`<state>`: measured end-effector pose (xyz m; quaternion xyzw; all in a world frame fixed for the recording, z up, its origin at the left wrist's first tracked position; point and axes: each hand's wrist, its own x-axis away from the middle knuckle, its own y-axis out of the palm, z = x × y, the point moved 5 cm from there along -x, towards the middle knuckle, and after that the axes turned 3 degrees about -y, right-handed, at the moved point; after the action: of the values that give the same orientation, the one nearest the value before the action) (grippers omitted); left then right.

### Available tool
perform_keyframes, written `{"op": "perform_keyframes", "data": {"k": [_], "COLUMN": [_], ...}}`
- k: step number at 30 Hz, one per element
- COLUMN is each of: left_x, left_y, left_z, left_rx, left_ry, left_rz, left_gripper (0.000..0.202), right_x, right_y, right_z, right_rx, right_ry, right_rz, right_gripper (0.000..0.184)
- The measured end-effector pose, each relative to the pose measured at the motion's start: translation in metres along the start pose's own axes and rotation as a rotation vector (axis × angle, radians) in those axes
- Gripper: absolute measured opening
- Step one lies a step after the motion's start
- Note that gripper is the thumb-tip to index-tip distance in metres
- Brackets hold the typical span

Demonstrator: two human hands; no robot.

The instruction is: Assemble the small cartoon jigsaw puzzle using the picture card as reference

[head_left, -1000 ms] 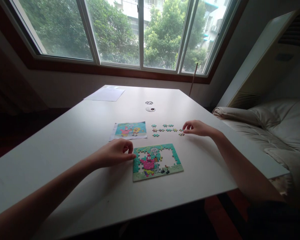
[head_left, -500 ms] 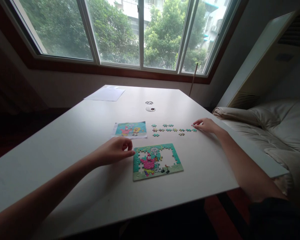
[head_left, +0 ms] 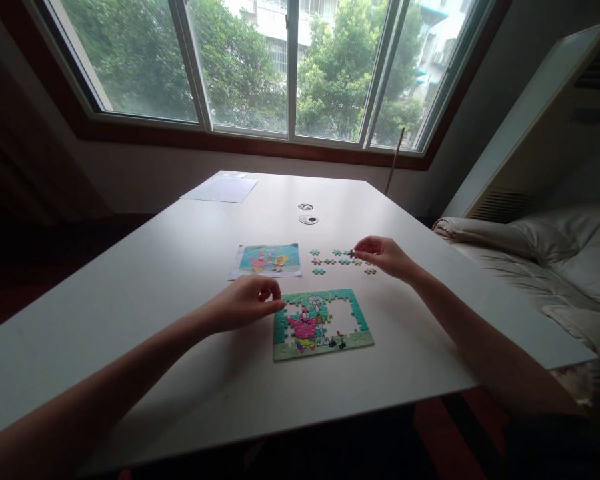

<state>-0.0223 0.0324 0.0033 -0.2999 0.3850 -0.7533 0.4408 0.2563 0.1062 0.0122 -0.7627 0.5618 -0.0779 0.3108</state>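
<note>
A half-filled cartoon jigsaw puzzle [head_left: 323, 325] lies on the white table [head_left: 180, 267] in front of me. My left hand [head_left: 245, 303] rests curled at the puzzle's left edge, fingertips touching its frame. Beyond the puzzle, several loose puzzle pieces [head_left: 330, 261] lie in rows. My right hand [head_left: 383, 257] hovers over the right end of those rows, thumb and fingers pinched on a small puzzle piece at its fingertips. A printed reference picture [head_left: 269, 260] of the same cartoon lies to the left of the loose pieces.
A sheet of paper [head_left: 221, 189] lies at the table's far left corner. Two round cable grommets [head_left: 307, 213] sit in the tabletop farther back. A bed with a cream quilt [head_left: 545, 253] stands right of the table. Windows [head_left: 290, 67] span the far wall.
My right hand went out to the right end of the loose pieces, then came back left over the rows, now pinching a piece. The left hand has stayed at the puzzle's edge.
</note>
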Motion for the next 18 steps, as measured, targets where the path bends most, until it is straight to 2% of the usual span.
{"op": "perform_keyframes", "data": {"k": [3,6,12,18], "left_x": [0.000,0.001,0.001,0.002], "left_y": [0.004,0.006,0.009,0.012], "left_z": [0.007,0.014,0.018,0.021], "left_rx": [0.054,0.143,0.384,0.434], "left_ry": [0.042,0.088,0.117,0.104], "left_rz": [-0.001,0.000,0.013,0.042], "left_gripper": [0.034,0.034,0.033,0.033], "right_x": [0.011,0.024,0.032,0.034], "right_y": [0.048,0.078,0.092,0.096], "right_z": [-0.038,-0.058,-0.061,-0.062], "right_rx": [-0.225,-0.352,-0.440,-0.460], "right_ry": [-0.047,-0.038,-0.020,-0.025], "right_rz": [-0.104,-0.192,-0.218,-0.223], "right_gripper": [0.027,0.027,0.028,0.028]}}
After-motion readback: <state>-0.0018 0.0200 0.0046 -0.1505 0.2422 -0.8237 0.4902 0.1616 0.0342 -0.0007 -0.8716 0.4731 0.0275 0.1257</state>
